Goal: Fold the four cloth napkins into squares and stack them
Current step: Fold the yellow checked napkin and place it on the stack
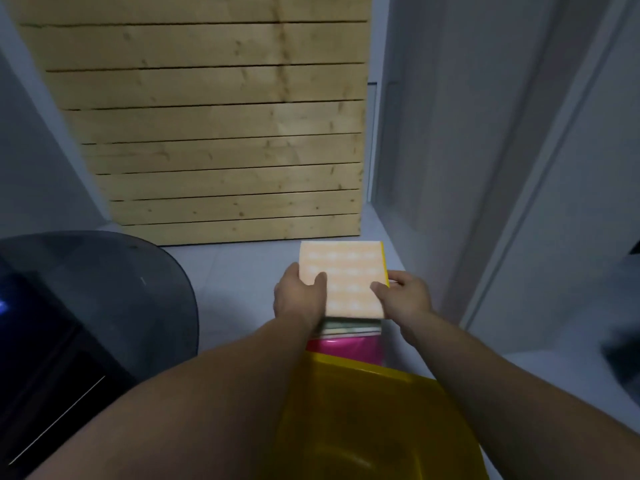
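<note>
Yellow basin (pixel 363 410) with the stack of napkins (pixel 346 278) held just beyond it.
Left hand (pixel 299 296) and right hand (pixel 403 296) each grip one side, thumbs on top; several square layers show, so folding appears complete and only setting down remains. Wooden panel (pixel 225 133) stands farther beyond.

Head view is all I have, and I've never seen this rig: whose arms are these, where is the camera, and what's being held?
No machine here: one camera sits on a person's head, looking forward and down, so the arms are the wearer's. The left hand and right hand each grip a side of a stack of folded napkins, thumbs on top; the top one is peach-checked, green and pink layers beneath. Nearer the wearer is a yellow basin; behind stand wooden planks. Whether the stack rests on anything, I cannot tell.
</note>
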